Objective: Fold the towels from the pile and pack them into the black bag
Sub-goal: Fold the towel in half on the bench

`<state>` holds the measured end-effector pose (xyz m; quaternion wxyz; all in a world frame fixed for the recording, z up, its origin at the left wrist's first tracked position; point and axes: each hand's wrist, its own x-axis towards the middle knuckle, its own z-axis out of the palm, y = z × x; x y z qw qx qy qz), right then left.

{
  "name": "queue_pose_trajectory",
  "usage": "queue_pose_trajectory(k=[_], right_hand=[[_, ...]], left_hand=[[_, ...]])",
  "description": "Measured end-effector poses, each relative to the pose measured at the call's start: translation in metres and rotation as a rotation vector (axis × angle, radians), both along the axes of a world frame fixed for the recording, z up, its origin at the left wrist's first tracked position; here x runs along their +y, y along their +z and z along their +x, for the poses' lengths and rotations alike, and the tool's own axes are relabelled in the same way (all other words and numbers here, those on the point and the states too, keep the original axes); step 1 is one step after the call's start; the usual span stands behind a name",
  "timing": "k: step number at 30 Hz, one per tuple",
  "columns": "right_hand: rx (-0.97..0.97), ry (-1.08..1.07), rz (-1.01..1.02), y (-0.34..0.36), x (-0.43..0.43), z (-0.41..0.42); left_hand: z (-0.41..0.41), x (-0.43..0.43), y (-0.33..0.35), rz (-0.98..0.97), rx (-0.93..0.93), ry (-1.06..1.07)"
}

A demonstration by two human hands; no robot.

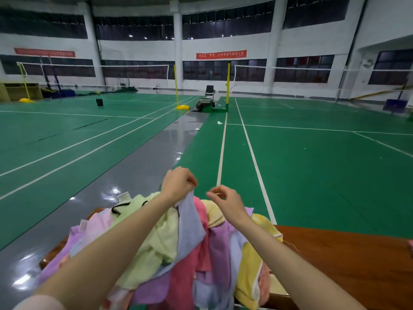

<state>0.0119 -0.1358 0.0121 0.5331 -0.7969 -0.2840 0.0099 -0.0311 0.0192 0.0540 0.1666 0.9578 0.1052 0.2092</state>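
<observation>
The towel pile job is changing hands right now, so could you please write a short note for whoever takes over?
Left hand: raised above the pile, pinching the top edge of a pale blue towel that hangs down from it.
Right hand: beside it, fingers curled; it seems to hold nothing, though a thin thread cannot be ruled out.
Towel pile: an unfolded heap of mixed colours on the wooden table.
Black bag: not clearly in view; only a black cord shows on the pile.
Done: no folded towel visible.
Left: fold the blue towel, then the rest, and pack them.
</observation>
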Motion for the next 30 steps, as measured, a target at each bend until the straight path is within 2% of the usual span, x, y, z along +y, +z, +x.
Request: queue_pose_trajectory(k=[1, 3, 7, 9, 11, 13, 15, 16, 17, 18, 20, 21, 22, 23, 26, 28, 30], right_hand=[[0.025, 0.035, -0.018, 0.007, 0.006, -0.002], [0.107, 0.095, -0.124, 0.015, 0.015, -0.005], [0.117, 0.118, -0.329, 0.011, 0.023, -0.005], [0.08, 0.013, -0.366, 0.003, 0.021, -0.002], [0.156, -0.081, -0.369, -0.011, 0.01, 0.006], [0.204, -0.16, -0.421, -0.026, -0.005, 0.01], [0.068, -0.255, -0.399, -0.038, -0.015, 0.002], [-0.071, -0.263, -0.315, -0.041, -0.017, -0.006], [-0.189, -0.181, -0.25, -0.042, -0.016, -0.017], [-0.253, 0.006, -0.23, -0.042, -0.013, -0.035], [-0.417, 0.384, -0.528, -0.052, -0.001, -0.074], [-0.591, 0.369, -0.706, -0.07, 0.004, -0.086], [-0.46, 0.343, -0.886, -0.086, 0.009, -0.097], [-0.372, 0.286, -0.966, -0.091, 0.014, -0.103], [-0.424, 0.212, -0.807, -0.104, 0.03, -0.101], [-0.48, 0.076, -0.704, -0.098, 0.03, -0.1], [-0.342, 0.042, -0.649, -0.096, 0.032, -0.091]], left_hand=[[0.002, -0.002, 0.007, 0.057, 0.011, -0.018], [0.006, -0.006, 0.017, 0.051, 0.009, -0.069], [0.01, -0.014, 0.02, -0.187, -0.119, -0.15], [0.009, -0.016, 0.019, -0.296, -0.061, -0.215], [0.002, -0.006, 0.005, -0.29, 0.15, -0.287], [-0.014, 0.015, -0.034, -0.144, 0.487, -0.264], [-0.041, 0.033, -0.081, 0.136, 0.778, -0.165], [-0.051, 0.037, -0.102, 0.241, 0.81, -0.133], [-0.057, 0.037, -0.117, 0.307, 0.777, -0.122], [-0.059, 0.036, -0.125, 0.349, 0.718, -0.126], [-0.057, 0.035, -0.126, 0.391, 0.625, -0.145], [-0.055, 0.035, -0.126, 0.39, 0.609, -0.149], [-0.053, 0.036, -0.125, 0.387, 0.605, -0.147], [-0.051, 0.038, -0.125, 0.383, 0.606, -0.14], [-0.052, 0.039, -0.126, 0.38, 0.598, -0.15], [-0.052, 0.038, -0.125, 0.394, 0.597, -0.146], [-0.049, 0.042, -0.13, 0.381, 0.575, -0.154]])
